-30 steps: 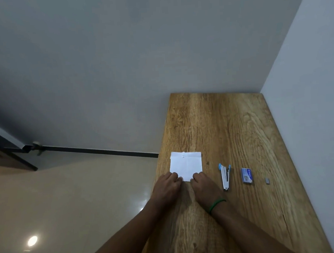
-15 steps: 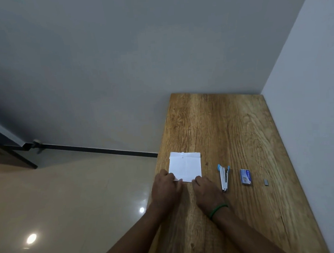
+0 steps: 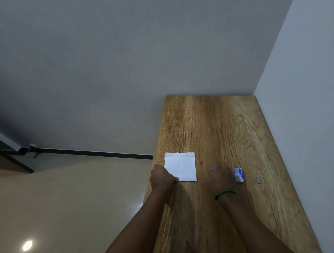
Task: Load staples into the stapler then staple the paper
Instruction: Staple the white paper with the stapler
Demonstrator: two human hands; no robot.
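Stapler (image 3: 212,167) now covered by right hand (image 3: 220,177), moved off paper (image 3: 182,167).

This looks like a plain room in a home or small office, sparsely furnished: bare grey-white walls (image 3: 118,70) meet in the far right corner, and a wood-grain table (image 3: 211,123) is pushed into that corner against the right wall. To the left lies a glossy beige tiled floor (image 3: 78,201) that reflects a ceiling light, edged by a dark skirting strip (image 3: 95,152) along the far wall. At the far left stands a dark door frame (image 3: 8,159), and the only desk goods are a folded paper (image 3: 183,168) and a small staple box (image 3: 239,175) on the near part of the table.
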